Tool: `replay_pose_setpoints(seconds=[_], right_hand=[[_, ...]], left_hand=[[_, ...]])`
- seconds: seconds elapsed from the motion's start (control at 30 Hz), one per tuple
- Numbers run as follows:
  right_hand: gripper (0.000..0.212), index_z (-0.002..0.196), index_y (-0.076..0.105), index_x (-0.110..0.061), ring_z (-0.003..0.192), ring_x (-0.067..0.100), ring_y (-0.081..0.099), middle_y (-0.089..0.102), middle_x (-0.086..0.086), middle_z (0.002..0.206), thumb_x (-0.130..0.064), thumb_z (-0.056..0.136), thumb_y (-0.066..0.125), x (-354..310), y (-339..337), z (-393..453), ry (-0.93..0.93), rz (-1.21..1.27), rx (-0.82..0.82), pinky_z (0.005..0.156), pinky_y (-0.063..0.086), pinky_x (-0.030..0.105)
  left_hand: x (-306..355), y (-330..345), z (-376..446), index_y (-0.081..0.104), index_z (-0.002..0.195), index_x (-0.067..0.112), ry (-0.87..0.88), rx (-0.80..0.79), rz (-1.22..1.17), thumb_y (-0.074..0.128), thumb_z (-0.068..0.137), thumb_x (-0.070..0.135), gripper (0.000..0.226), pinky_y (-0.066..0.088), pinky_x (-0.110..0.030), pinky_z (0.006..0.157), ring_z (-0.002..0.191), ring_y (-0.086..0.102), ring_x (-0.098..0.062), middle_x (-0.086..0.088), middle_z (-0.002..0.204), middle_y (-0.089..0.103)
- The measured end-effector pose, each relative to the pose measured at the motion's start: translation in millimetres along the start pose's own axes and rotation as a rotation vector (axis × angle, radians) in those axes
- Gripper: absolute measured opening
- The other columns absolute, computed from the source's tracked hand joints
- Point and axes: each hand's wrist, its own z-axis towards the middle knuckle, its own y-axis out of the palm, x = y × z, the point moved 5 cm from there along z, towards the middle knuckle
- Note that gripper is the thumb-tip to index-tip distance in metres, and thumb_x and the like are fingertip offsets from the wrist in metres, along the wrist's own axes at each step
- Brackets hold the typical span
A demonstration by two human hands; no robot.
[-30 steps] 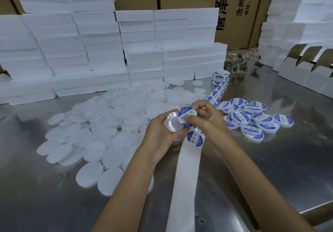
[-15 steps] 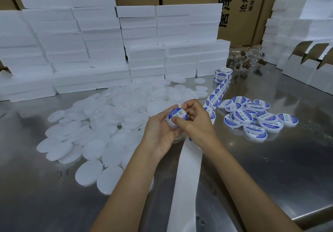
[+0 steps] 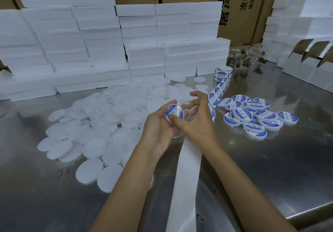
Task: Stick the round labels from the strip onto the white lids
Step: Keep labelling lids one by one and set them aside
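Observation:
My left hand (image 3: 158, 129) holds a white lid (image 3: 174, 113) above the table, its fingers curled under it; a blue and white round label is stuck on its top. My right hand (image 3: 196, 121) presses its thumb on the lid's near edge, with the other fingers spread above it. The label strip (image 3: 219, 92) runs from a roll (image 3: 222, 72) at the back toward my hands, and its bare white backing (image 3: 183, 177) trails to the near edge. A wide heap of plain white lids (image 3: 100, 123) lies to the left. A pile of labelled lids (image 3: 252, 118) lies to the right.
Stacks of white foam boxes (image 3: 100, 47) line the back of the steel table (image 3: 270, 168), with brown cartons behind. Folded white cartons (image 3: 306, 65) stand at the right. Clear jars (image 3: 246, 55) sit at the back right.
The label went from my right fingers onto the lid. My right fingers then lifted and spread, leaving only the thumb on the lid.

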Motion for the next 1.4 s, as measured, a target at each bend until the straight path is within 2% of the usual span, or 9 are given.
replay_pose_setpoints(seconds=[0.07, 0.27, 0.5, 0.63, 0.77, 0.87, 1.03, 1.17, 1.4], right_hand=[[0.075, 0.125, 0.042, -0.029, 0.099, 0.005, 0.05, 0.049, -0.006, 0.106, -0.036, 0.067, 0.089, 2.8, -2.2, 1.0, 0.009, -0.029, 0.004, 0.079, 0.04, 0.012], [0.061, 0.086, 0.051, -0.017, 0.09, 0.013, 0.047, 0.051, -0.003, 0.092, -0.069, 0.063, 0.072, -2.0, -1.2, -2.4, -0.125, -0.263, 0.053, 0.077, 0.042, 0.028], [0.034, 0.071, 0.045, -0.017, 0.078, 0.022, 0.043, 0.046, 0.002, 0.077, -0.03, 0.095, 0.066, -2.0, -5.3, -0.2, -0.191, -0.27, 0.073, 0.075, 0.036, 0.035], [0.027, 0.076, 0.046, -0.018, 0.078, 0.021, 0.042, 0.045, 0.002, 0.078, -0.02, 0.101, 0.054, 0.7, -7.1, 0.2, -0.204, -0.288, 0.067, 0.073, 0.036, 0.037], [0.046, 0.081, 0.05, -0.018, 0.084, 0.018, 0.042, 0.047, -0.001, 0.084, -0.064, 0.087, 0.054, 6.0, -3.0, -0.4, -0.157, -0.485, 0.016, 0.079, 0.035, 0.034], [0.051, 0.084, 0.055, -0.019, 0.087, 0.018, 0.044, 0.047, -0.003, 0.085, -0.069, 0.086, 0.049, 4.5, -1.5, -0.9, -0.167, -0.543, 0.04, 0.082, 0.036, 0.035], [0.031, 0.082, 0.065, -0.013, 0.081, 0.019, 0.044, 0.044, -0.002, 0.08, -0.035, 0.1, 0.055, 4.3, -5.7, 0.8, -0.186, -0.441, 0.092, 0.079, 0.041, 0.043], [0.028, 0.089, 0.067, -0.01, 0.082, 0.022, 0.046, 0.046, -0.002, 0.08, -0.026, 0.104, 0.049, 6.5, -9.6, 2.8, -0.182, -0.385, 0.07, 0.077, 0.041, 0.042], [0.048, 0.095, 0.057, -0.022, 0.088, 0.013, 0.043, 0.046, -0.008, 0.092, -0.067, 0.079, 0.063, 5.7, -0.2, -2.8, -0.242, -0.424, -0.051, 0.075, 0.035, 0.026]], left_hand=[[1.7, 3.1, -3.2, 0.059, 0.133, -0.003, -0.007, -0.021, -0.052, 0.047, 0.102, 0.01, 0.035, 0.054, -0.048, 0.099, 0.114, 0.067, -0.04, -0.028, 0.119, 0.069], [1.2, 11.9, -7.8, 0.056, 0.132, -0.006, -0.016, -0.107, -0.104, 0.046, 0.102, 0.006, 0.034, 0.057, -0.051, 0.093, 0.113, 0.067, -0.043, -0.032, 0.122, 0.066], [-0.9, 10.6, -8.6, 0.064, 0.113, -0.006, -0.068, -0.126, -0.05, 0.047, 0.101, 0.009, 0.025, 0.062, -0.041, 0.084, 0.095, 0.072, -0.033, -0.023, 0.106, 0.072], [-4.9, 6.6, -7.4, 0.061, 0.122, -0.005, -0.05, -0.073, 0.005, 0.046, 0.102, 0.015, 0.032, 0.058, -0.04, 0.089, 0.105, 0.065, -0.031, -0.02, 0.113, 0.068], [-6.4, 5.2, -4.4, 0.063, 0.123, 0.002, -0.015, -0.013, 0.097, 0.029, 0.109, 0.041, 0.054, 0.054, -0.043, 0.092, 0.099, 0.068, -0.031, -0.02, 0.111, 0.07], [-7.2, 7.8, -3.7, 0.065, 0.118, 0.004, -0.01, -0.005, 0.132, 0.026, 0.107, 0.053, 0.063, 0.056, -0.041, 0.086, 0.092, 0.071, -0.028, -0.017, 0.107, 0.071], [-10.2, 12.2, -5.8, 0.059, 0.125, 0.0, -0.032, -0.018, 0.11, 0.033, 0.11, 0.034, 0.045, 0.06, -0.032, 0.073, 0.09, 0.068, -0.023, -0.016, 0.109, 0.068], [-12.1, 15.1, -7.9, 0.061, 0.115, 0.0, -0.065, -0.028, 0.052, 0.039, 0.108, 0.021, 0.031, 0.06, -0.027, 0.074, 0.093, 0.066, -0.021, -0.014, 0.104, 0.066], [-1.5, 6.4, -0.7, 0.061, 0.114, -0.001, 0.004, -0.048, -0.014, 0.046, 0.105, 0.012, 0.022, 0.058, -0.043, 0.094, 0.099, 0.072, -0.032, -0.022, 0.109, 0.073]])
